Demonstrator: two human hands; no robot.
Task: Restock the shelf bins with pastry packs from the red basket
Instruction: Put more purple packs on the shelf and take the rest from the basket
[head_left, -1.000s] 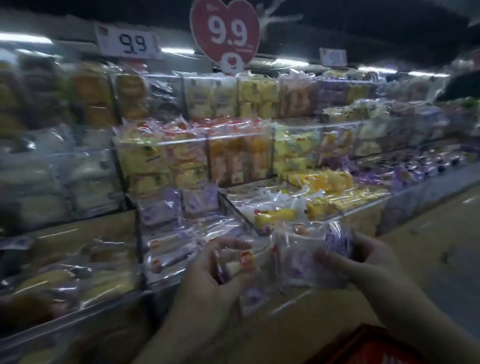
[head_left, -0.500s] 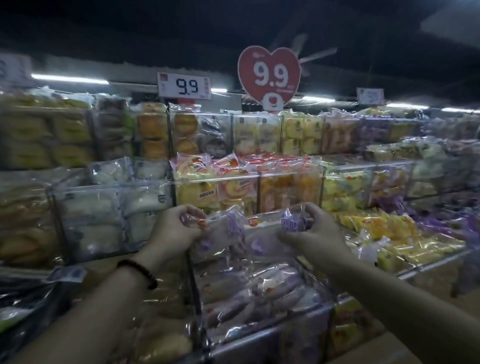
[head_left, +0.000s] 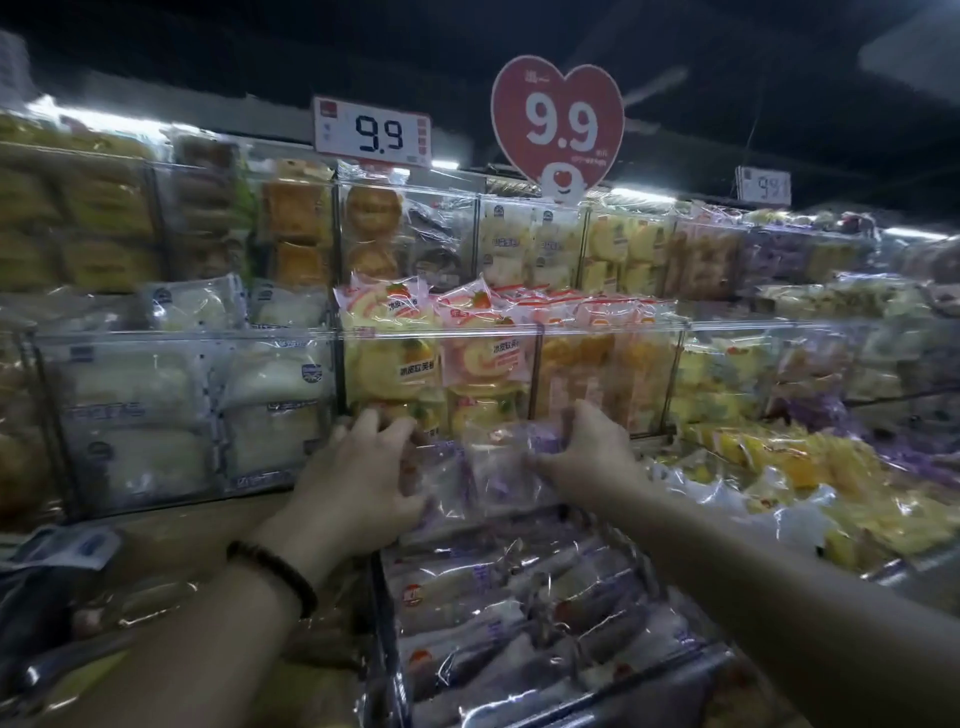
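Head view: both hands are at the centre of the frame, in front of the shelf. The left hand (head_left: 358, 467) has its fingers curled round the left edge of the purple packs (head_left: 483, 470), and the thumb lies low on the wrapper. The right hand (head_left: 587, 447) grasps the same packs at their upper right corner, with the fingers bent over the top. So the packs are held between the two hands, just above the back end of the bin (head_left: 387, 649). I cannot tell if they touch the stock below them.

This bin is at the lower centre of the frame. It holds a pile (head_left: 519, 623) of clear wrappers with purple print, and these lie flat in rows. A dark bracelet (head_left: 275, 571) is on the left wrist.

Behind the hands, a clear bin holds the roll packs (head_left: 415, 338), yellow and pink, which stand upright. At the left of the frame are the white packs (head_left: 156, 415) in another clear bin. At the right of the frame, the yellow packs (head_left: 779, 467) lie in a loose heap.

At the top centre a red heart sign (head_left: 558, 124) shows 9.9. Left of it, a white tag (head_left: 371, 132) shows the same price.
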